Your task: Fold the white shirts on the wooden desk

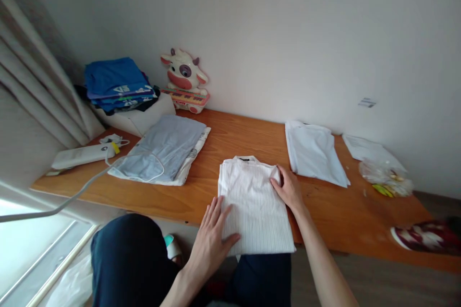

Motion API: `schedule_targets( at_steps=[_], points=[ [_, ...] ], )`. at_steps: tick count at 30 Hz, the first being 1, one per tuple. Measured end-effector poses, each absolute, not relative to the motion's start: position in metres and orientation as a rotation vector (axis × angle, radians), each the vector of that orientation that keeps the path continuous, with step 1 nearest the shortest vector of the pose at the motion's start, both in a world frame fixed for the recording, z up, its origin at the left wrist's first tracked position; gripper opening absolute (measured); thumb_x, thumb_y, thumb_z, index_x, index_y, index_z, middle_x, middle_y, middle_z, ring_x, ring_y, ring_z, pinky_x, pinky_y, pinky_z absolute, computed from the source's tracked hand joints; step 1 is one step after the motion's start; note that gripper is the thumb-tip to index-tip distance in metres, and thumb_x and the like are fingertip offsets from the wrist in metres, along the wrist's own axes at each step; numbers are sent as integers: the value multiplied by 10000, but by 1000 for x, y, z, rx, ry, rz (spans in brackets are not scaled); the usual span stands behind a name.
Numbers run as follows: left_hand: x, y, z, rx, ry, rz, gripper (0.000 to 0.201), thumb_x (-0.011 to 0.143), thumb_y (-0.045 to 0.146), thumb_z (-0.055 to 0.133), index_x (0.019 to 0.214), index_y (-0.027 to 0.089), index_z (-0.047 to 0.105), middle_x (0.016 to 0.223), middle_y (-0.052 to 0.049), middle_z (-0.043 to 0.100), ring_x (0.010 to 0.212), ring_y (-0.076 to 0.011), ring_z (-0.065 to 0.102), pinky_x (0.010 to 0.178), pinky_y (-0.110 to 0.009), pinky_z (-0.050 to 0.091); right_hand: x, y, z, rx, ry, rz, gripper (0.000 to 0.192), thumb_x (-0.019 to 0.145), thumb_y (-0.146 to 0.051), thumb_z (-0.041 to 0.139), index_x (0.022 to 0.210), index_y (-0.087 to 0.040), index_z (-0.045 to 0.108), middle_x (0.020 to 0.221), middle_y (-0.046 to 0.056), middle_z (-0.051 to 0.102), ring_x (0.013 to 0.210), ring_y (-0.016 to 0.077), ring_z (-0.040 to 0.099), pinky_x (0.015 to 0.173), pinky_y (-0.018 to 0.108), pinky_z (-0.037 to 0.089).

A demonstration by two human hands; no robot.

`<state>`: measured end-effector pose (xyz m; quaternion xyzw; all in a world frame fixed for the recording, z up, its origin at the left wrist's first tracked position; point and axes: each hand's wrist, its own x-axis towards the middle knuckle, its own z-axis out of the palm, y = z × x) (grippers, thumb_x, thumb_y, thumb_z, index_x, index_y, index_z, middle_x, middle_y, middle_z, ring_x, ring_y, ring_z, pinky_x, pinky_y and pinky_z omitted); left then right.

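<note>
White ribbed top [254,206]: folded into a rectangle, at the near edge of the wooden table [230,139]. Left hand [212,235] open, flat on its lower left edge; right hand [288,189] open, pressing its right side. Fold looks nearly complete; smoothing remains. Folded white shirt [313,151] lies to the right.

A folded ribbed top [254,206] lies at the table's [230,139] near edge, left hand [212,235] on its left side, right hand [288,189] on its right; folded trousers [162,151] lie to its left, a folded shirt [313,151] behind-right
</note>
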<state>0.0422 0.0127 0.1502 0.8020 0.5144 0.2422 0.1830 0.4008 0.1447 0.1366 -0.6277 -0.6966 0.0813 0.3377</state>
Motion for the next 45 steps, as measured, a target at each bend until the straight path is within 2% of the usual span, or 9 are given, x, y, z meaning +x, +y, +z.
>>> schedule_targets(
  at_steps=[9, 13, 16, 21, 26, 29, 35, 40, 45],
  points=[
    [48, 79, 142, 2017, 1514, 896, 672, 994, 315, 701, 1621, 242, 471, 1590, -177, 613, 1524, -379, 527, 1221, -620, 447, 396, 133, 134, -1530, -1590, 638, 821, 919, -287, 625, 1698, -271, 366, 1780, 91, 375, 1645, 263, 366, 1376, 538, 257],
    [70, 166, 170, 1751, 1394, 1038, 432, 849, 158, 776, 1276, 209, 740, 1084, -124, 792, 1112, -342, 702, 1026, -521, 527, 386, 170, 150, -1495, -1518, 745, 834, 771, -187, 639, 1595, -242, 529, 1673, 104, 538, 1552, 286, 508, 1351, 534, 311],
    [93, 229, 205, 1664, 1289, 1101, 233, 829, 110, 730, 1053, 172, 727, 933, -80, 756, 873, -228, 699, 869, -377, 552, 380, 212, 190, -1425, -1358, 735, 730, 682, -174, 640, 1411, -192, 668, 1483, 124, 696, 1406, 310, 629, 1291, 526, 396],
    [79, 206, 278, 1377, 809, 1388, 430, 956, 288, 740, 1335, 225, 546, 951, -24, 722, 781, -144, 666, 722, -252, 494, 396, 166, 295, -977, -1120, 717, 635, 739, -250, 762, 1368, -244, 676, 1130, 48, 789, 1029, 238, 726, 943, 371, 586],
    [3, 49, 278, 1278, 215, 917, 635, 984, 743, 596, 1351, 226, 623, 820, -56, 766, 705, -212, 711, 730, -346, 542, 427, 1, 317, -375, -1390, 1524, 746, 915, -831, 576, 1463, -332, 659, 673, 1, 700, 525, 196, 641, 511, 300, 519],
    [-6, -10, 248, 1273, 344, 816, 728, 972, 828, 483, 1358, 233, 651, 962, -108, 800, 838, -268, 745, 854, -422, 557, 417, -50, 277, -804, -1251, 1488, 755, 916, -883, 526, 1367, -309, 718, 760, 47, 703, 628, 225, 652, 570, 335, 509],
    [64, 1, 203, 1802, 1467, 673, 280, 930, 510, 776, 1049, 266, 706, 1036, -78, 755, 991, -326, 698, 894, -454, 517, 344, -47, 184, -1774, -1335, 825, 429, 923, -574, 785, 1247, -302, 719, 973, 53, 722, 918, 283, 680, 879, 424, 547],
    [97, 29, 190, 2107, 1666, 549, 186, 928, 388, 757, 884, 251, 640, 911, -59, 722, 925, -318, 684, 814, -419, 474, 306, -26, 161, -1838, -1454, 535, 437, 908, -472, 784, 1320, -357, 696, 1143, 93, 744, 1053, 370, 687, 1012, 575, 541],
    [71, 42, 190, 1972, 1457, 563, 231, 1031, 302, 592, 809, 240, 608, 793, -5, 683, 742, -206, 647, 690, -308, 384, 333, -20, 165, -1774, -1394, 779, 353, 1007, -457, 627, 1308, -284, 692, 1189, 116, 782, 1075, 345, 740, 990, 524, 582]
  ],
)
